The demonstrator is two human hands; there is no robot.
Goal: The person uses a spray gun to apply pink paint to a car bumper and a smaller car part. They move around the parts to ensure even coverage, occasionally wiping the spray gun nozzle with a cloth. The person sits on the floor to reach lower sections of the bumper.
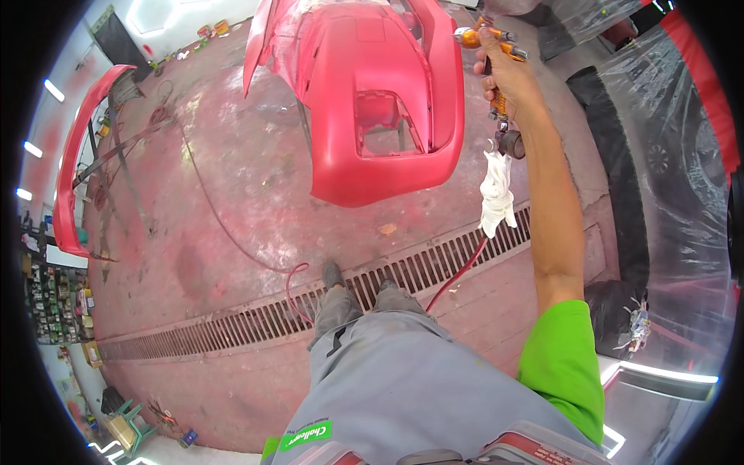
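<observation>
My right hand is wrapped around the handle of an orange spray gun, raised at the right of the view. The gun's nozzle end points left, towards a red car bumper, with a small gap between them. Below the grip hang a round regulator or gauge and a white cloth or paper wrap around the hose connection. A red air hose runs down from the wrap. The bumper has a matt red coat and a rectangular opening near its lower end. My left hand is out of view.
A second curved red part rests on a metal stand at the left. The hose trails over the floor. A drain grating crosses underfoot. Plastic sheeting covers a vehicle at right. A green stool stands lower left.
</observation>
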